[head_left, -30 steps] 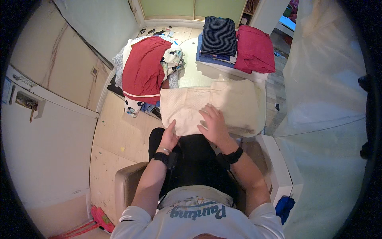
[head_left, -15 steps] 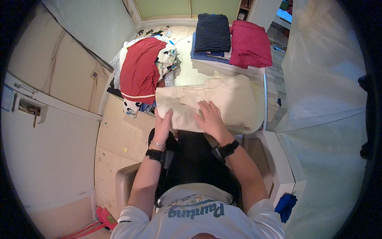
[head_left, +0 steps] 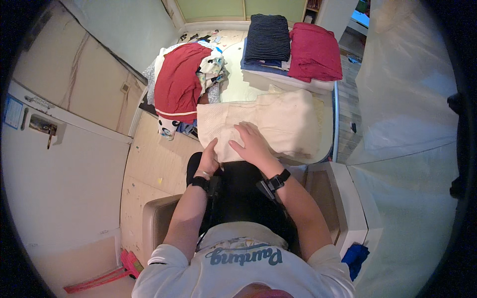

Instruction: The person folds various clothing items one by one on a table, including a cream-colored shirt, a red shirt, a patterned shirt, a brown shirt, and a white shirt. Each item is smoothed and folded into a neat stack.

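A cream cloth, partly folded over itself, lies across the near end of a pale table. My left hand grips its near left edge, thumb on top and the other fingers hidden underneath. My right hand rests flat on the cloth's upper face, right of the left hand, fingers stretched out and thumb apart. What kind of garment or linen the cloth is does not show.
Beyond the cloth stands a folded stack with a dark striped piece and a magenta piece. A loose heap with a red garment lies at the left. A white door and a plastic sheet flank the sides.
My right hand has slid left over the cloth, closer to my left hand. My left hand has shifted to the cloth's near edge, and the folded left part lies flatter.
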{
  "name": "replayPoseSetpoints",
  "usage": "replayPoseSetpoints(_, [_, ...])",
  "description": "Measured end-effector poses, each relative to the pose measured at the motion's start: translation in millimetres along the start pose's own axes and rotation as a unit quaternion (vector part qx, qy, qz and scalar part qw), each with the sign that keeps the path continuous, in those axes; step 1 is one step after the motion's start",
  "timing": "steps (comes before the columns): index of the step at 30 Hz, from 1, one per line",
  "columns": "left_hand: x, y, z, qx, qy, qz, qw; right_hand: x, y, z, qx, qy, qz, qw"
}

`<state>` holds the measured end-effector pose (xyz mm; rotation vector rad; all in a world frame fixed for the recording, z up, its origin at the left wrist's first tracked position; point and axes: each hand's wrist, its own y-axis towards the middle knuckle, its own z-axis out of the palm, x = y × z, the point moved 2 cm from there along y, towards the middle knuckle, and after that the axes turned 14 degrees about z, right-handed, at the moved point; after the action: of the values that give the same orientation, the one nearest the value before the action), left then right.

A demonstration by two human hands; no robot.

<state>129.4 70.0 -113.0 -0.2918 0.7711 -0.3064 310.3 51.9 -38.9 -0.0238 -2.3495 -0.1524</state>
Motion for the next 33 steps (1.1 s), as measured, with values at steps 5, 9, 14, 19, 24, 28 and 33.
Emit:
replayPoseSetpoints(5, [-28.0, -6.8, -0.9, 0.016, 0.222, 0.119, 0.968, -12.0, 9.0, 17.4, -0.011, 0.096, 0.032, 0.995])
replayPoseSetpoints(9, [-57.8, -9.8, 52.9, 0.071, 0.301, 0.220, 0.925, -21.5, 10.7, 25.0, 0.053, 0.157, 0.090, 0.982])
replayPoseSetpoints(14, [-72.6, -18.3, 163.1, 0.100, 0.405, 0.378, 0.826, -9.1, 3.8, -32.7, 0.138, 0.363, 0.153, 0.909])
replayPoseSetpoints(19, [-12.1, -34.0, 267.7, 0.328, 0.529, 0.352, 0.699, -63.6, -21.2, -87.2, -0.016, 0.681, 0.283, 0.676])
replayPoseSetpoints(24, [72.6, -31.2, 260.0, 0.489, 0.521, 0.226, 0.663, -100.0, -49.1, -121.0, 0.015, 0.819, 0.205, 0.535])
replayPoseSetpoints(28, [85.3, -42.8, 237.6, 0.488, 0.601, 0.261, 0.577, -88.6, -69.6, -152.9, -0.015, 0.652, 0.377, 0.657])
replayPoseSetpoints(33, [86.8, -23.5, 226.8, 0.495, 0.568, 0.272, 0.599, -120.8, -56.3, -154.4, -0.094, 0.353, 0.275, 0.889])
